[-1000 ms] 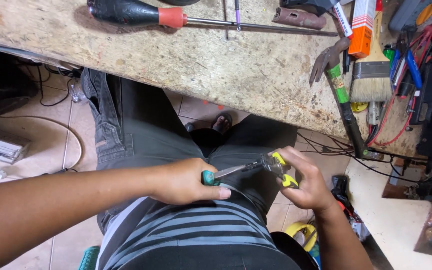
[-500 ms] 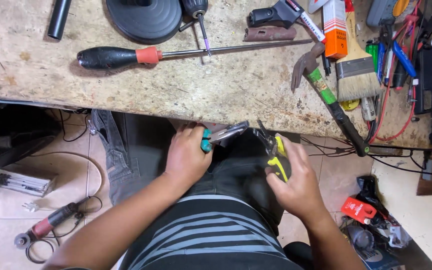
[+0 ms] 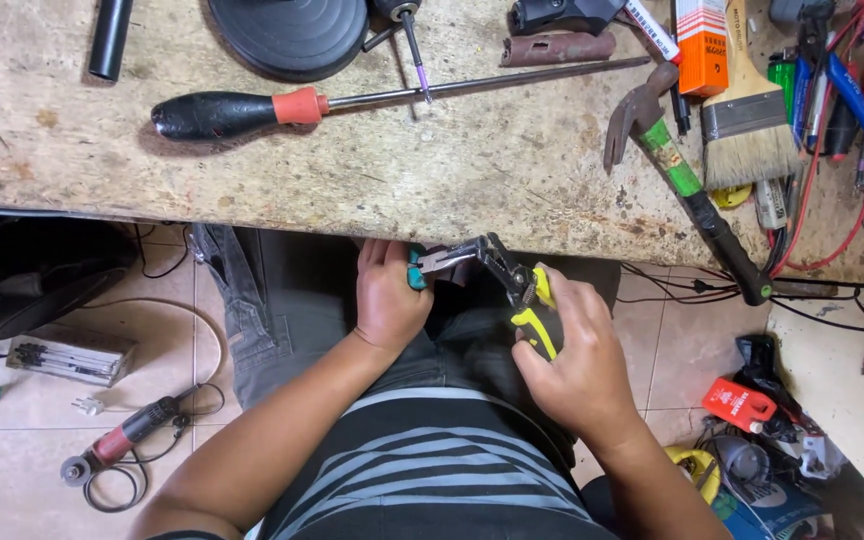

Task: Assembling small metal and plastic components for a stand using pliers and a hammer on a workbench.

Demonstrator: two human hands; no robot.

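Below the workbench (image 3: pixel 432 190) edge, over the lap: left hand (image 3: pixel 389 295) fisted around teal-handled pliers (image 3: pixel 442 262), steadying them while right hand (image 3: pixel 577 350) grips yellow-handled pliers (image 3: pixel 522 295), noses meeting.

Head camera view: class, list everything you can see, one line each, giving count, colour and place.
screwdriver: 1, black and red, bench top
claw hammer: 1, green and black, bench right
paintbrush: 1, pale bristles, bench right
round base: 1, black, bench top edge
angle grinder: 1, red, floor left
teal-handled tool: 1, in left hand
yellow-handled pliers: 1, in right hand
left hand: below bench edge
right hand: below bench edge
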